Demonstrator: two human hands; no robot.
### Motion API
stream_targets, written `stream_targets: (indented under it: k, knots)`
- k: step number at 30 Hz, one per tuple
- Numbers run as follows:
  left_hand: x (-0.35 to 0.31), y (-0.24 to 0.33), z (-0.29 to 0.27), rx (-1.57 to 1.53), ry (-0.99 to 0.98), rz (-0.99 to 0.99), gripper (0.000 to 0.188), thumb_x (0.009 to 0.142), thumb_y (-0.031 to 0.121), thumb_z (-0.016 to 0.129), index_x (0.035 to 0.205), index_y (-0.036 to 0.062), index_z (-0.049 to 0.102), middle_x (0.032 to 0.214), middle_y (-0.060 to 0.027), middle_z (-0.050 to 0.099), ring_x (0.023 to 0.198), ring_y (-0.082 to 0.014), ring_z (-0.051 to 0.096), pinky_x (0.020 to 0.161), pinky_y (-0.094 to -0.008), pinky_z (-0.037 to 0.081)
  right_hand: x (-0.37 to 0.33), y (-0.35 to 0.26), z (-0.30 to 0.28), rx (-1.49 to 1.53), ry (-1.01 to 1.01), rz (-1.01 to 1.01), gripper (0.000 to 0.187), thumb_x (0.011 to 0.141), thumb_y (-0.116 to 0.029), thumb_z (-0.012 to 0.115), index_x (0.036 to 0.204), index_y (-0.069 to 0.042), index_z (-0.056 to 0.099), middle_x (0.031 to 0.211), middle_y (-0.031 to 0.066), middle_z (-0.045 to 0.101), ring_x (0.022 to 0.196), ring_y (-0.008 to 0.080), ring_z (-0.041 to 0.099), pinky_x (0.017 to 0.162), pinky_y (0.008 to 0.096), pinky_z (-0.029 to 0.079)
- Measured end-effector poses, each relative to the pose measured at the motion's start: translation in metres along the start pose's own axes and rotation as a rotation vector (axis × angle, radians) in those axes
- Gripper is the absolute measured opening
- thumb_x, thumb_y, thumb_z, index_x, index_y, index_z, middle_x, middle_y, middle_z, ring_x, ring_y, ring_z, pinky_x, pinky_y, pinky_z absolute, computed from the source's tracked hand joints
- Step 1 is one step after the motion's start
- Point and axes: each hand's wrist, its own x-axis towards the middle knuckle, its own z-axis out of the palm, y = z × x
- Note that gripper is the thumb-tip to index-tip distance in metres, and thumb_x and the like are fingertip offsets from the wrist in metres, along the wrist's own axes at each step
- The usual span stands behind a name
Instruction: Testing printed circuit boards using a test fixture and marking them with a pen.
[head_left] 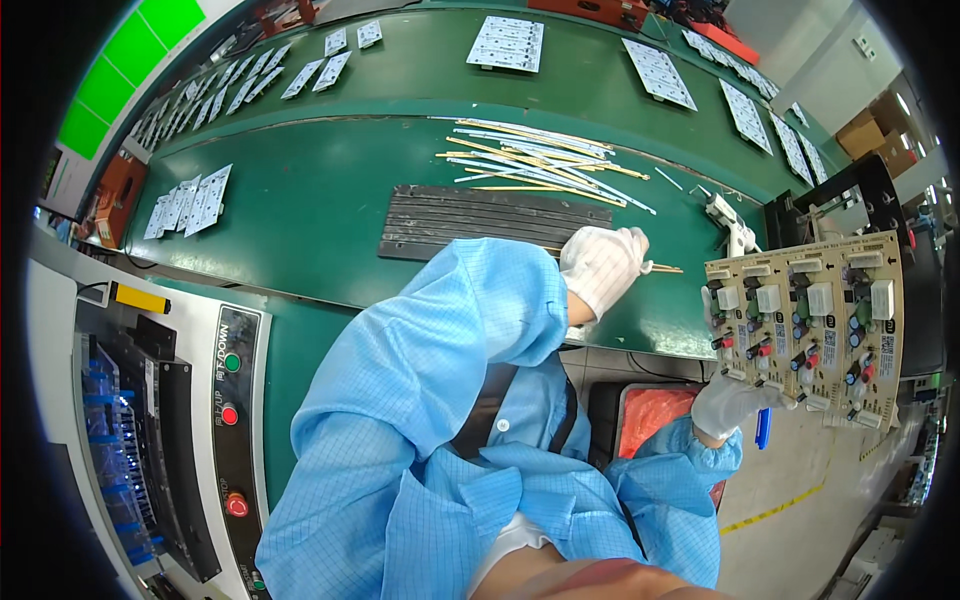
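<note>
My left hand (603, 268), in a white glove, is closed at the right end of a black grooved fixture (440, 222) on the green bench. A thin tan strip (664, 268) sticks out past its fingers, which seem to grip it; their tips are partly hidden. Off the bench's right end, my right hand (738, 404), also gloved, holds a panel of circuit boards (800, 330) by its lower left edge. The panel stands tilted with its component side in view, carrying capacitors, white connectors and coils.
A loose pile of narrow white and yellow strips (550, 160) lies behind the fixture. A white hand tool (732, 225) rests near the bench's right end. Several white boards (505, 44) sit on the far green surface. At left stands a machine with a button panel (232, 400).
</note>
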Motion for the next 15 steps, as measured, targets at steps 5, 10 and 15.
stream_targets:
  k: [5,10,15]
  knots:
    - [0.019,-0.004,-0.023,0.040,0.024,0.139,0.036,0.090,0.034,0.052,0.065,0.0080,0.055,0.055,-0.0072,0.053,0.051,-0.0231,0.058,0.046,-0.0392,0.045,-0.001,-0.005,-0.006,-0.051,0.125,-0.038,0.097,0.072,-0.083,0.040,0.147,-0.024,0.024,0.151,0.0042,0.026,0.135,0.0317,0.028,0.112,0.0497,0.024]
    - [0.048,-0.083,-0.063,0.056,-0.001,-0.038,0.040,0.087,0.039,0.056,0.070,0.0024,0.061,0.059,-0.0153,0.059,0.056,-0.0301,0.061,0.053,-0.0395,0.048,0.004,-0.010,-0.010,-0.095,0.138,-0.113,0.098,0.073,-0.082,0.040,0.149,-0.026,0.016,0.153,0.0049,0.020,0.138,0.0317,0.023,0.112,0.0501,0.024]
    - [0.027,-0.139,-0.068,0.060,-0.347,-0.152,0.055,0.082,0.051,0.060,0.113,0.0065,0.062,0.093,-0.0206,0.063,0.081,-0.0319,0.064,0.068,-0.0417,0.052,0.003,-0.002,-0.007,-0.049,0.023,-0.067,0.090,0.077,-0.077,0.042,0.147,-0.025,0.021,0.152,0.0042,0.022,0.137,0.0302,0.025,0.113,0.0485,0.023]
